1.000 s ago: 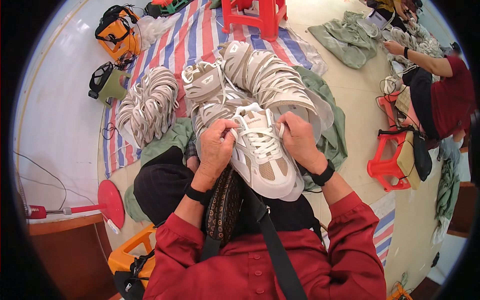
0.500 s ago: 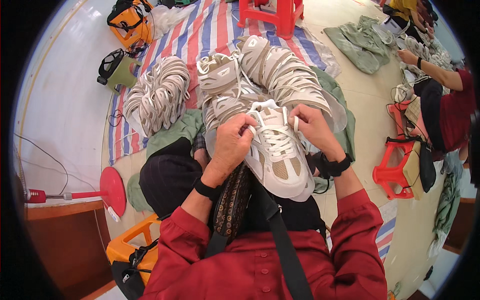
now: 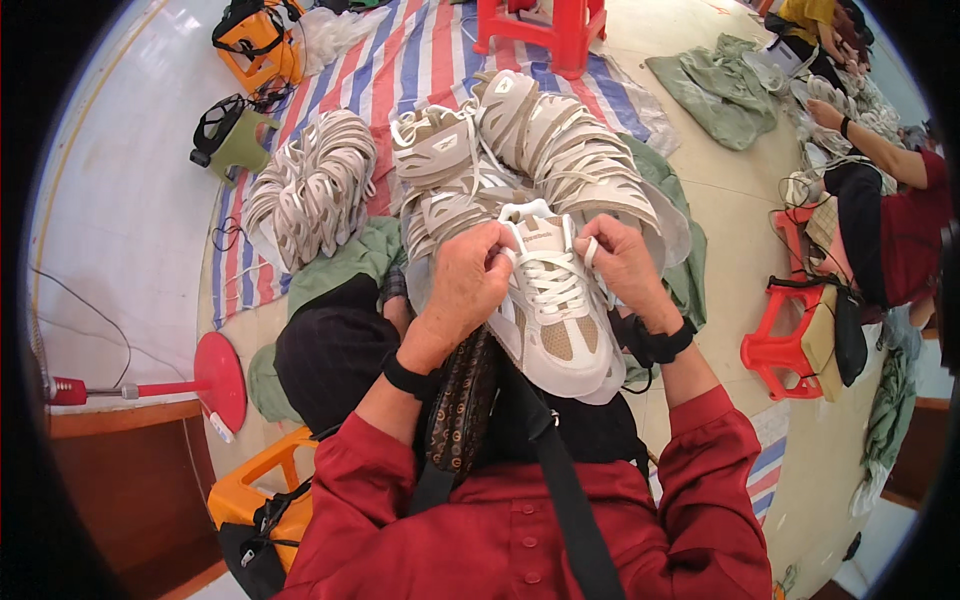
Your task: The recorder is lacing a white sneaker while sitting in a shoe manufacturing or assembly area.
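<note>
Sneaker (image 3: 553,318), white-beige, on my lap, toe toward me. My left hand (image 3: 468,282) pinches lace at tongue; my right hand (image 3: 622,264) pinches opposite lace. Shoe rows (image 3: 520,150) just beyond, on striped mat (image 3: 420,60).

Striped mat (image 3: 420,60) under red stool (image 3: 545,30); shoe-upper stack (image 3: 310,185) (pale) left; orange stool (image 3: 262,35) beyond.

this is looking like a shoe workshop floor. sneakers (image 3: 520,150) are lying stacked just beyond the fingers (image 3: 490,262), another worker (image 3: 890,220) sitting nearby on a plastic stool (image 3: 790,350).
</note>
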### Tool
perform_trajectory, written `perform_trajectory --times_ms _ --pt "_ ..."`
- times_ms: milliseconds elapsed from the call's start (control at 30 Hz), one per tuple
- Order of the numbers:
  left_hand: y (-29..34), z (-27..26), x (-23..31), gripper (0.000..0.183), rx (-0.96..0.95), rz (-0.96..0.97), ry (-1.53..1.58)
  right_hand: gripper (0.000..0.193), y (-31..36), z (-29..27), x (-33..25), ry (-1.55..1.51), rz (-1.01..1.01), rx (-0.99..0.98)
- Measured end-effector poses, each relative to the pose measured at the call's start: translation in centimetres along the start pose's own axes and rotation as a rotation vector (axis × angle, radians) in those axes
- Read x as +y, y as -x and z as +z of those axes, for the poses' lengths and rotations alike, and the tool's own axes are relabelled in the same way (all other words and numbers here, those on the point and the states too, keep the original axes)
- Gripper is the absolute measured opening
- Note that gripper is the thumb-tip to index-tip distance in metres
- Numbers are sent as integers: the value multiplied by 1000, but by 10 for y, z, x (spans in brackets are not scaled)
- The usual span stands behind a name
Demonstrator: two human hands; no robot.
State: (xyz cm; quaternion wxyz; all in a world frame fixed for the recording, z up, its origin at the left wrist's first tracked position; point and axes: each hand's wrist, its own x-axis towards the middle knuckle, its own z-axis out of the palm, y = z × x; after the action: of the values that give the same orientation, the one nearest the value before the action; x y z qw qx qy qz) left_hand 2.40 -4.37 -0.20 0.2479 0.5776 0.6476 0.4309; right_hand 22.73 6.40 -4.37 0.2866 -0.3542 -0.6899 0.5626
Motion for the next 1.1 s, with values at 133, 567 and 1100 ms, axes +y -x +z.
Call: perform_trajectory --times_ms 133,567,1100 --pt "-3 3 7 16 43 249 -219 3 4 8 -3 215 -230 139" --pt "5 -3 -5 4 19 -116 20 3 9 17 1 -89 -99 73" --pt "6 1 -18 13 78 35 -275 6 5 29 -1 275 -249 195"
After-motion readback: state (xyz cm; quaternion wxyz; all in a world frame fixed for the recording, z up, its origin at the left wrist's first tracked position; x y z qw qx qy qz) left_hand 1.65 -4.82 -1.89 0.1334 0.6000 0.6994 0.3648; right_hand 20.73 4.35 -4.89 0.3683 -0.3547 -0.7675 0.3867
